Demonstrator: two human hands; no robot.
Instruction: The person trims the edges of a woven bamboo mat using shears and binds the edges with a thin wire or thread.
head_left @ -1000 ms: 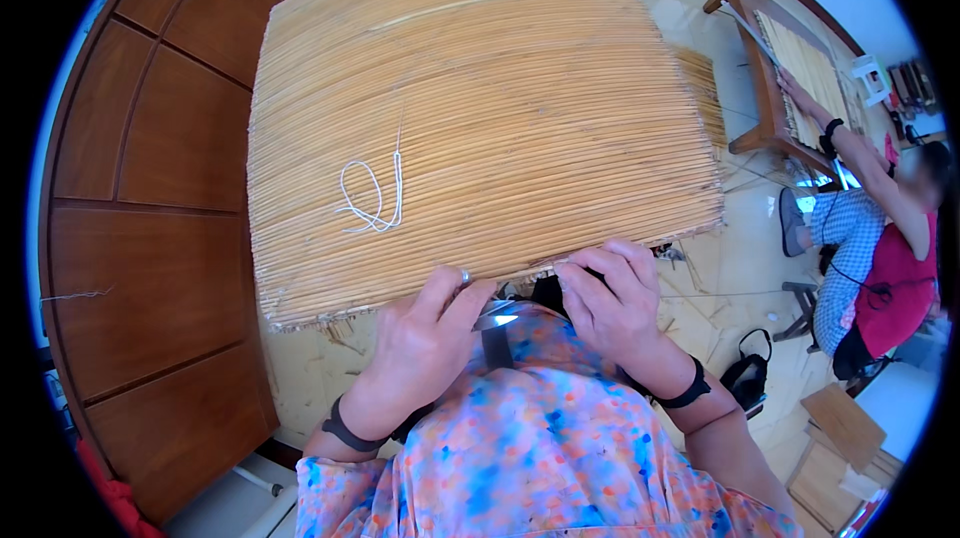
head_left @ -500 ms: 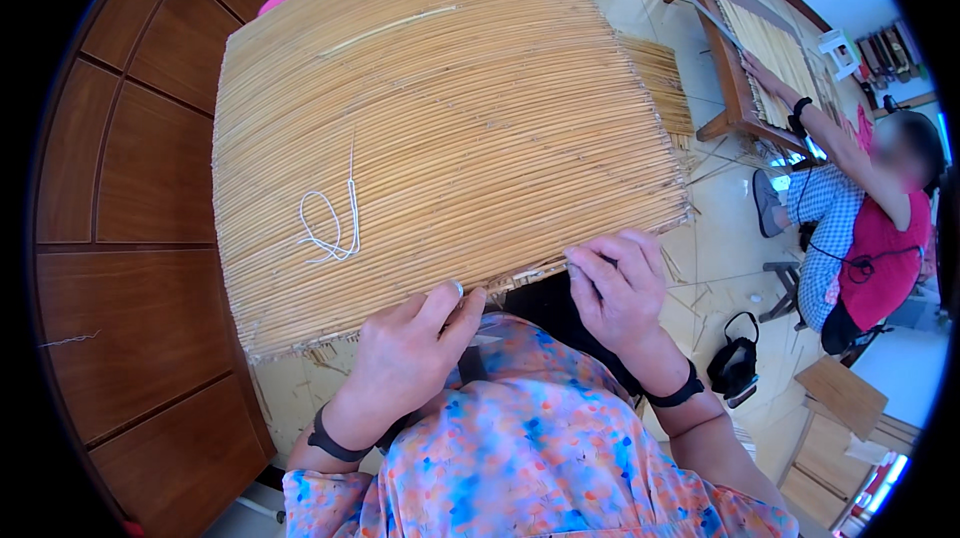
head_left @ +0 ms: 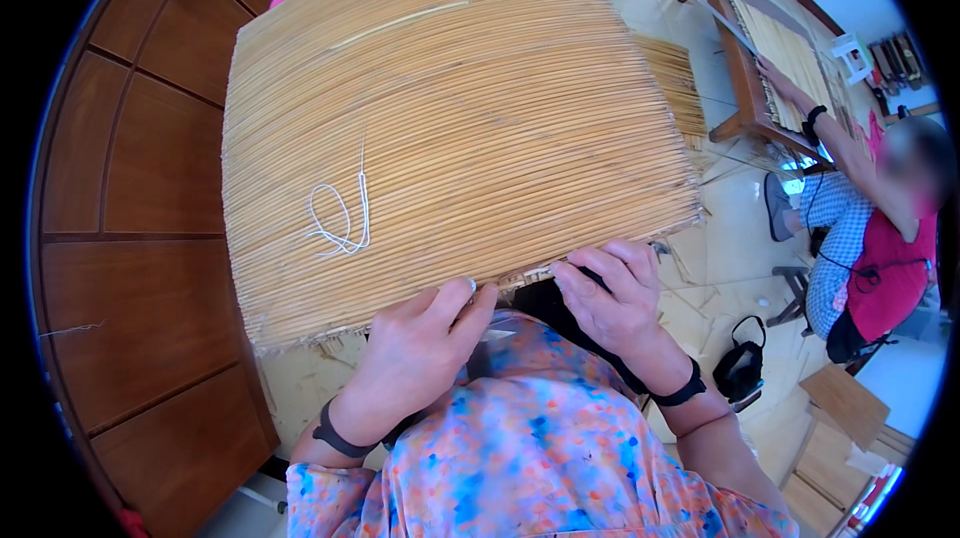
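Note:
A large mat of straw-coloured stalks [head_left: 450,158] lies before me, its near edge at my body. My left hand [head_left: 425,330] pinches that edge near its middle, thumb and forefinger close together, with something shiny on a finger. To the right, my right hand [head_left: 615,298] grips the same edge, fingers curled over it and thumb beside them. Between the hands the edge looks rough and paler. Just below my left fingers a small pale pointed piece [head_left: 497,335] shows; whether I hold it is unclear. On the mat rest a needle [head_left: 362,153] and looped white thread [head_left: 345,238].
One loose pale stalk [head_left: 400,25] lies on the mat. Wooden cabinets [head_left: 130,328] stand close at left. At right, a person [head_left: 880,248] works at a low wooden table [head_left: 720,28] with another mat. A black bag [head_left: 740,368] and scattered stalks lie on the tiled floor.
The whole view has shifted slightly, with the mat appearing a little further right. Both hands keep their places on the near edge, the right fingers slightly more curled.

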